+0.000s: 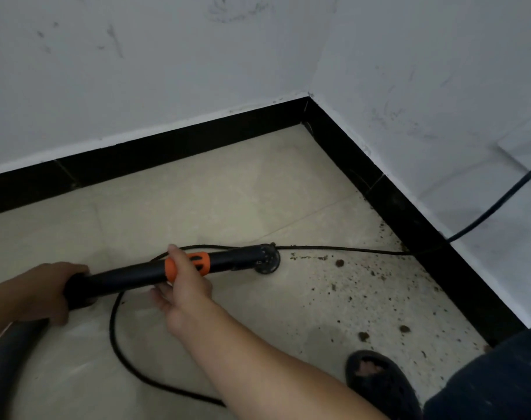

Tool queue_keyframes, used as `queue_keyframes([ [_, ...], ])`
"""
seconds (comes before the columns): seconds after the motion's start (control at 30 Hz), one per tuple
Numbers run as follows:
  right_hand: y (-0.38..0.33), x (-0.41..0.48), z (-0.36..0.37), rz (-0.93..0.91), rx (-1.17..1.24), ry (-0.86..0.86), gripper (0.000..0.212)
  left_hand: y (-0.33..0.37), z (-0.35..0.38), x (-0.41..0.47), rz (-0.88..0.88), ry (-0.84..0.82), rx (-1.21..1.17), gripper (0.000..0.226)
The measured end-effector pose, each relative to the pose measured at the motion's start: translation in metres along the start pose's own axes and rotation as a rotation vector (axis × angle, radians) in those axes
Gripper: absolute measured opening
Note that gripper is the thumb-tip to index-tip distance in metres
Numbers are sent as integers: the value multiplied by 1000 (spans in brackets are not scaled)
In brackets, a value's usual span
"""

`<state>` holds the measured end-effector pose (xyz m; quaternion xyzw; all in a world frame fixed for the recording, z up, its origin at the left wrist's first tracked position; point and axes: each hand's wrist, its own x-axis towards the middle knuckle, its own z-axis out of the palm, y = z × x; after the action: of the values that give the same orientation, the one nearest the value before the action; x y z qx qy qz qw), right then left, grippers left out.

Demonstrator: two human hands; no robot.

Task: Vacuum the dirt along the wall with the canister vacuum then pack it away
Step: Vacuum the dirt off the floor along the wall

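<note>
The grey hose (pixel 13 353) behind the near end of the wand (pixel 131 275) is cut by the lower left edge. My left hand (pixel 46 292) covers the joint between hose and wand. My right hand (pixel 182 286) hides part of the orange collar (pixel 202 262) on the wand; its fingers (pixel 163 300) under the wand are blurred, so I cannot tell if they close on it. The round nozzle (pixel 267 260) at the wand's far end is dark and unsharp, and its contact with the floor (pixel 228 192) is not clear. The black cord (pixel 114 338) below the wand disappears under my right forearm (pixel 258 359); right of the wand it leaves at the right edge. My sandal (pixel 379 386), right of the wand, is cut by the bottom edge.
</note>
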<state>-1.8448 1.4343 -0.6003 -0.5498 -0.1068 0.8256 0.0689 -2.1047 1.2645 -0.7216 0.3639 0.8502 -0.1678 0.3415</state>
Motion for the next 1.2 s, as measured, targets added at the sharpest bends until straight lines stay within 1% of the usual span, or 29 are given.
queue_keyframes([
  [0.03, -6, -1, -4, -22, -6, 16, 37, 32, -20, -22, 22, 0, -4, 67],
  [0.07, -13, -2, -9, -41, -9, 31, 36, 77, -51, -53, 67, -21, 56, 60],
  [0.1, -20, -3, -15, -57, -7, 45, 35, 103, -62, -68, 78, -75, 24, 55],
  [0.13, -27, -3, -21, -72, -3, 57, 35, 122, -74, -75, 64, -77, 48, 52],
  [0.2, -40, -5, -34, -100, 4, 85, 35, 147, -82, -73, 77, -82, 35, 48],
  [0.27, -51, -6, -45, -129, 18, 121, 35, 164, -87, -70, 130, -64, 47, 48],
  [0.4, -59, -9, -52, -160, 36, 153, 32, 177, -92, -69, 164, -59, 38, 49],
  [0.47, -55, -11, -39, -163, 6, 133, 31, 163, -90, -69, 117, -42, -21, 49],
  [0.53, -49, -10, -19, -162, -39, 102, 31, 132, -80, -70, 46, -37, -93, 53],
  [0.57, -46, -9, -8, -156, -67, 81, 34, 104, -67, -60, 16, -9, -99, 62],
  [0.63, -38, -6, 11, -125, -125, 51, 42, 5, 0, 16, -66, 3, -116, 90],
  [0.67, -35, -5, 18, -103, -150, 45, 45, -41, 32, 51, -67, 53, -139, 97],
  [0.7, -31, -3, 22, -84, -171, 44, 47, -73, 56, 77, -37, 89, -156, 97],
  [0.73, -28, -1, 24, -68, -190, 45, 48, -84, 65, 84, -27, 71, -175, 94],
  [0.8, -26, 3, 21, -58, -217, 54, 45, -39, 43, 41, -85, 23, -146, 82],
  [0.87, -29, 5, 13, -66, -222, 65, 42, 33, -8, -22, -37, 2, -140, 63],
  [0.93, -37, 6, 2, -83, -215, 82, 39, 83, -45, -56, 7, -92, -161, 50],
  [1.0, -47, 4, -9, -99, -189, 99, 36, 107, -64, -60, 52, -160, -132, 54],
  [1.07, -57, 3, -19, -111, -155, 118, 34, 123, -75, -55, 97, -158, -97, 57],
  [1.2, -79, 4, -40, -155, -111, 170, 38, 166, -92, -49, 156, -166, -58, 54],
])
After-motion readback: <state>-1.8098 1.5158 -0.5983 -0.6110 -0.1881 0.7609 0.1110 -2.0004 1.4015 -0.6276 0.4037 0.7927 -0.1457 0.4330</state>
